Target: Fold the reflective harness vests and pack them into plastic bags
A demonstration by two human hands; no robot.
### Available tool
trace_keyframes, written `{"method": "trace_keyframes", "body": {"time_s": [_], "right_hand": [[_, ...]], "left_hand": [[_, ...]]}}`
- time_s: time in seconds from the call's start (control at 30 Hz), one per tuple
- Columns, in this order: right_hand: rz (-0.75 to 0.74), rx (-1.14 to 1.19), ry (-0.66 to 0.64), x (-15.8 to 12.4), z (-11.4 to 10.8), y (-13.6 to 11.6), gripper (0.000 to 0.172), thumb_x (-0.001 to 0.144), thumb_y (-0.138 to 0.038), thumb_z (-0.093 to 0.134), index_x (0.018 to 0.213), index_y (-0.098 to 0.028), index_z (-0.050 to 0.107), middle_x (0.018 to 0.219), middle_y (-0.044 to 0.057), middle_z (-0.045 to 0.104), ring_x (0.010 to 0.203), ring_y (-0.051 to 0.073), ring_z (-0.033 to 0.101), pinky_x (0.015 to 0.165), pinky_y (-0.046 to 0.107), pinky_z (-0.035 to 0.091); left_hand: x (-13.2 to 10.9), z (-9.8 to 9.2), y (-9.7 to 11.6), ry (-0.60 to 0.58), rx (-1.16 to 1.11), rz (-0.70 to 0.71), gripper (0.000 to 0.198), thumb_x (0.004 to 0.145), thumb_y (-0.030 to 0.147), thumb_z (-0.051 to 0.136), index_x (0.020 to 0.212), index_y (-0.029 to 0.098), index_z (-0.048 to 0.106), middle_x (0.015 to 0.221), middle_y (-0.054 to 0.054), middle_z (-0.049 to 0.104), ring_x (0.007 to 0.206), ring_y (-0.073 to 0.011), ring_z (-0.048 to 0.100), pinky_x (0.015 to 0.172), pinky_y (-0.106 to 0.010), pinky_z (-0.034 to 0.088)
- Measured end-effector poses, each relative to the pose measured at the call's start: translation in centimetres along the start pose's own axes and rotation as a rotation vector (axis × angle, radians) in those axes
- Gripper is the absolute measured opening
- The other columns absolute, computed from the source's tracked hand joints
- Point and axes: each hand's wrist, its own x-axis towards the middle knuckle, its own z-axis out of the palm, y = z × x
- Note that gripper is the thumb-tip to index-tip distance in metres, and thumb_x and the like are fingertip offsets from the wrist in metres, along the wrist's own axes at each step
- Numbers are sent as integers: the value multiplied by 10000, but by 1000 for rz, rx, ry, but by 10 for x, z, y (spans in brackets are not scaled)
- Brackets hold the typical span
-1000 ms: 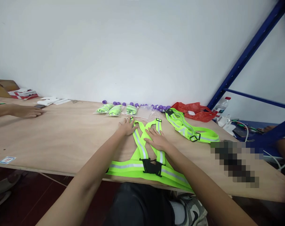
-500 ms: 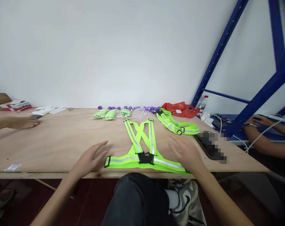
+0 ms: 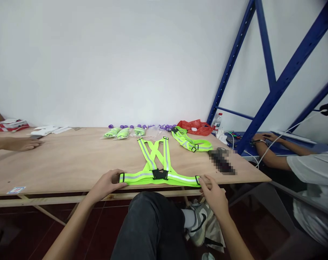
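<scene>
A neon-yellow reflective vest (image 3: 167, 156) made of straps lies spread on the table near its front edge. Its shoulder straps cross and point toward the wall, and a black buckle (image 3: 160, 174) sits fastened at the middle of the waist strap. My left hand (image 3: 105, 186) grips the left end of that strap, thumb in front and fingers curled behind. At the opposite end, by a black slider, my right hand (image 3: 215, 196) pinches the strap between thumb and fingers.
Behind lie a second reflective vest (image 3: 191, 142), several bagged ones (image 3: 123, 133), purple rolls (image 3: 167, 127) and a red plastic bag (image 3: 195, 127). A blurred dark object (image 3: 222, 162) lies right. Other people's hands rest at far left (image 3: 21, 143) and beside the blue rack (image 3: 261, 137).
Both my hands have come down onto the waist strap ends and closed on them. The strap's right end now lies straighter. The view has shifted right.
</scene>
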Motion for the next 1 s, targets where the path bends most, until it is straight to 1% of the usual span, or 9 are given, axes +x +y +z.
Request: {"method": "trace_keyframes", "body": {"time_s": [0.07, 0.17, 0.3, 0.4, 0.5, 0.6, 0.77, 0.9, 1.0], "right_hand": [[-27, -1, -21, 1, 7, -7, 554, 824, -658, 461, 1250, -356, 645, 781, 33, 760, 774, 292, 732, 644, 364, 522], [-52, 20, -27, 4, 15, -9, 507, 817, -600, 497, 1204, -325, 675, 710, 22, 742, 714, 271, 726, 619, 331, 497], [-37, 149, -24, 8, 22, -4, 541, 784, -551, 535, 1202, -237, 675, 610, 13, 706, 667, 259, 712, 629, 313, 483], [-23, 314, -45, 10, 27, 1, 676, 739, -592, 550, 1259, -168, 634, 574, 9, 683, 596, 259, 693, 619, 326, 501], [-5, 452, -72, 11, 31, 3, 789, 692, -633, 569, 1284, -113, 595, 541, 3, 658, 521, 254, 660, 578, 338, 514], [-1, 500, -75, 10, 32, 1, 758, 665, -646, 592, 1211, -122, 619, 523, -3, 645, 501, 250, 649, 554, 342, 521], [-35, 538, -72, 8, 33, -2, 591, 634, -710, 613, 854, -165, 676, 530, 36, 654, 505, 245, 648, 555, 346, 535], [-38, 561, -49, 6, 33, -4, 607, 606, -770, 635, 728, -176, 666, 529, 64, 662, 501, 247, 645, 552, 351, 545], [-47, 574, -39, 3, 32, -7, 625, 594, -797, 647, 673, -177, 657, 523, 75, 661, 487, 244, 641, 529, 348, 545]], "left_hand": [[-1, 1, 4, -14, -50, -53, 531, 783, 587, 671, 1148, 202, 646, 926, -26, 674, 881, -236, 628, 798, -316, 505], [-1, 3, 6, -6, -133, -91, 605, 752, 616, 672, 1156, 170, 612, 718, 30, 526, 699, -186, 536, 634, -264, 423], [3, 8, 7, 20, -273, -140, 723, 694, 657, 684, 1165, 116, 590, 638, 65, 412, 624, -156, 450, 586, -250, 348], [4, 10, 10, 40, -311, -178, 743, 686, 641, 702, 1191, 109, 586, 615, 74, 402, 602, -146, 434, 568, -244, 313], [4, 9, 17, -4, -365, -204, 712, 673, 606, 737, 1180, 128, 590, 642, 54, 493, 608, -146, 474, 561, -239, 314], [4, 8, 25, -43, -414, -231, 691, 656, 581, 764, 1152, 131, 596, 692, 27, 578, 611, -141, 502, 553, -231, 324], [5, 13, 31, 7, -439, -246, 676, 717, 599, 698, 1182, 116, 616, 755, -21, 655, 604, -147, 533, 535, -237, 350], [13, 26, 17, 138, -415, -203, 627, 693, 496, 675, 1189, 112, 652, 894, -77, 724, 792, -234, 651, 687, -304, 481], [17, 37, 4, 276, -253, -189, 541, 700, 379, 605, 1165, 116, 693, 1098, -117, 730, 936, -268, 666, 839, -337, 490]]}}
